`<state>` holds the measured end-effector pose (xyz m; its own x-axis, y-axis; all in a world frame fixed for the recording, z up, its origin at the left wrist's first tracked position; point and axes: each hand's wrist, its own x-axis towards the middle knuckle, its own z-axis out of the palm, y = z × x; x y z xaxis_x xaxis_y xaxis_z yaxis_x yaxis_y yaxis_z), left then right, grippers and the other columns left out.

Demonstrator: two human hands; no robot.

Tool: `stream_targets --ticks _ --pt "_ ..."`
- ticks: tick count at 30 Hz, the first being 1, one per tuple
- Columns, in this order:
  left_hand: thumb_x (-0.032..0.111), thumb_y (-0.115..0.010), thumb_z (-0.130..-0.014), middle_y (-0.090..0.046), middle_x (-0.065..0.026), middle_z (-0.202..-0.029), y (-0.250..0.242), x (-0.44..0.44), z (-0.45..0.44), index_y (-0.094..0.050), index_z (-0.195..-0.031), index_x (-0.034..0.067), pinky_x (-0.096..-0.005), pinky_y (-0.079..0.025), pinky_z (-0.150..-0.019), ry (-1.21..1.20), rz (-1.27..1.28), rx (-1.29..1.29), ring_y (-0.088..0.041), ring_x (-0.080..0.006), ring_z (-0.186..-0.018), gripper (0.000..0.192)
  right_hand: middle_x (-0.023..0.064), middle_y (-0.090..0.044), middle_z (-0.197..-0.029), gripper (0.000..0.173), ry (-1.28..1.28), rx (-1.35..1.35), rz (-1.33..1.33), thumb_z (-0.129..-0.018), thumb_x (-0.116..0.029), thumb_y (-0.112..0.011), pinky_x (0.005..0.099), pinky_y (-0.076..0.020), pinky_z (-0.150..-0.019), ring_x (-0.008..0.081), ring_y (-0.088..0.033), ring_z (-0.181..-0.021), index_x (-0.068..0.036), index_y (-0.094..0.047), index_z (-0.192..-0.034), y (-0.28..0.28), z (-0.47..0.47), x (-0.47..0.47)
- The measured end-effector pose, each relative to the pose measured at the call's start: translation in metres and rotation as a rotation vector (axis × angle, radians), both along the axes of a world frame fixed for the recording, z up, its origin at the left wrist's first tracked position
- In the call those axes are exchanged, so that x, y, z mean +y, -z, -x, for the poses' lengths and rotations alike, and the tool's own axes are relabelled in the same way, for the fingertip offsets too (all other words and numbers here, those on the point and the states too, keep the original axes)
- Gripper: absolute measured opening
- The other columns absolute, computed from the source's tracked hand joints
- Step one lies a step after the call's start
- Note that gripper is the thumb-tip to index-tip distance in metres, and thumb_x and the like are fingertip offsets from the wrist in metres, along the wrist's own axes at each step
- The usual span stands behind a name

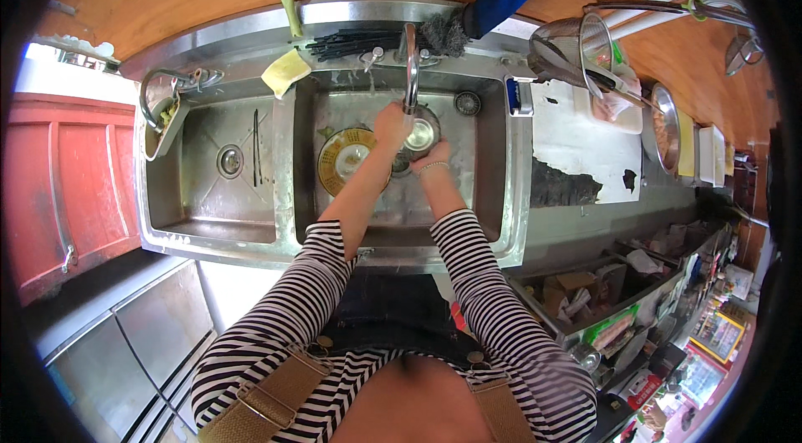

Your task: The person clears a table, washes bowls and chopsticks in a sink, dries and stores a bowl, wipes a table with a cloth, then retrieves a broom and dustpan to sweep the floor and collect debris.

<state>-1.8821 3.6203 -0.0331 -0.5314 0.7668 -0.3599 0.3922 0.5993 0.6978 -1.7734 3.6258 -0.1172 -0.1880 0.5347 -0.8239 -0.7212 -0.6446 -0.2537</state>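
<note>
Over the right basin of a stainless steel double sink, a small round metal bowl is under the spout of the chrome faucet. My left hand grips the bowl's left edge, its fingertips partly hidden by the spout. From the lower right, my right hand holds the same bowl; a bracelet circles that wrist. To the left, a yellow patterned plate lies on the basin floor with a pale round dish on it. My left forearm covers part of both.
A sink strainer lies at the basin's back right. Black chopsticks, a steel wool scrubber and a yellow cloth rest on the ledge. Two dark sticks lie in the left basin. Mesh strainers hang at right.
</note>
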Motion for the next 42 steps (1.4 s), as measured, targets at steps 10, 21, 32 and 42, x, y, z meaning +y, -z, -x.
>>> stream_targets --ticks 10,21,32,42 --pt "0.03 -0.059 -0.082 -0.064 -0.0126 -0.079 -0.009 -0.044 0.006 -0.061 -0.092 0.006 -0.0413 -0.046 -0.067 0.398 -0.324 -0.047 -0.061 -0.0311 -0.074 0.026 0.0117 -0.057 -0.11 0.041 -0.172 0.038 -0.155 -0.091 -0.036 -0.034 0.0458 -0.0433 -0.085 0.0291 -0.056 -0.098 -0.005 -0.055 -0.107 -0.039 -0.005 -0.002" --pt "0.012 -0.056 -0.071 -0.063 -0.0041 -0.092 -0.012 -0.081 0.043 -0.06 -0.092 0.013 -0.0453 -0.026 -0.105 1.036 -0.167 0.662 -0.059 -0.0197 -0.097 0.022 0.0115 -0.056 -0.105 0.028 -0.375 0.007 -0.053 -0.088 -0.019 -0.05 0.0454 -0.048 -0.082 0.031 -0.057 -0.09 -0.004 -0.049 -0.112 -0.023 0.016 -0.01" --pt "0.02 -0.056 -0.084 -0.056 -0.0087 -0.114 -0.011 -0.024 0.018 -0.061 -0.109 0.014 -0.0396 -0.041 -0.091 0.62 -0.427 0.104 -0.053 -0.0273 -0.106 0.026 0.0129 -0.059 -0.102 0.028 -0.202 0.425 0.261 -0.092 -0.022 -0.043 0.0359 -0.0546 -0.072 0.0246 -0.061 -0.085 -0.003 -0.052 -0.109 -0.009 0.006 -0.022" --pt "0.038 -0.061 -0.08 -0.065 -0.01 -0.082 0.026 -0.018 0.049 -0.061 -0.083 0.0 -0.0286 -0.048 -0.059 -0.142 -0.067 -0.792 -0.061 -0.017 -0.066 0.039 0.017 -0.047 -0.124 0.049 -0.205 0.3 0.262 -0.09 -0.037 -0.033 0.0484 -0.0412 -0.093 0.0324 -0.044 -0.117 -0.005 -0.046 -0.124 -0.048 0.018 -0.024"
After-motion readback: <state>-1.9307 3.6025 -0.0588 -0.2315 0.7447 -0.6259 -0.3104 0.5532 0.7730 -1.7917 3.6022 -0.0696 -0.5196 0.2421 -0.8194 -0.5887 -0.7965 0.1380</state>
